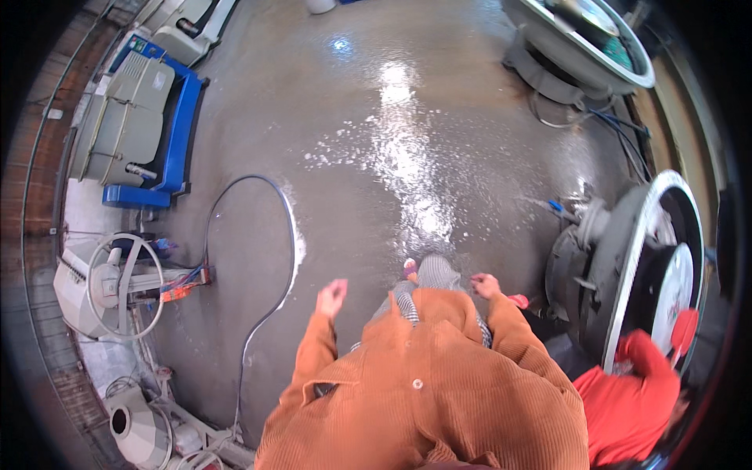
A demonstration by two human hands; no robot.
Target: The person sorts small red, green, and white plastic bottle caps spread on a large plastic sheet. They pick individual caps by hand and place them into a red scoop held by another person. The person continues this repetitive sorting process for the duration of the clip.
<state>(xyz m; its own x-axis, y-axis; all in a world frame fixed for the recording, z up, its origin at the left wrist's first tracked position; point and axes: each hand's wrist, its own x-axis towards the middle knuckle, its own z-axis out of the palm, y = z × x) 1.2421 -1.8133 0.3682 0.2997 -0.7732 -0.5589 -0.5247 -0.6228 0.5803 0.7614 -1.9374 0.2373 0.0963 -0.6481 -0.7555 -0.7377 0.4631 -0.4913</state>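
Observation:
My left hand (pixel 332 298) hangs in front of me on the left, out over the wet floor. Its fingers look loosely bent and slightly apart, with nothing seen in them. My right hand (pixel 486 285) is beside my right leg, fingers half curled and apart, also without anything visible in it. Orange corduroy sleeves cover both arms. Between the hands show my striped trousers (pixel 439 272) and one foot in an open sandal (pixel 410 269). A small red item (pixel 518 301) lies just beyond my right hand; its kind is unclear.
Water covers the grey floor (pixel 352 204). A dark hose (pixel 286 211) loops across it on the left. Mixers, a handwheel (pixel 125 286) and a blue-framed machine (pixel 178 133) line the left wall. At right, a person in red (pixel 627 399) is beside a large round metal drum (pixel 627 274).

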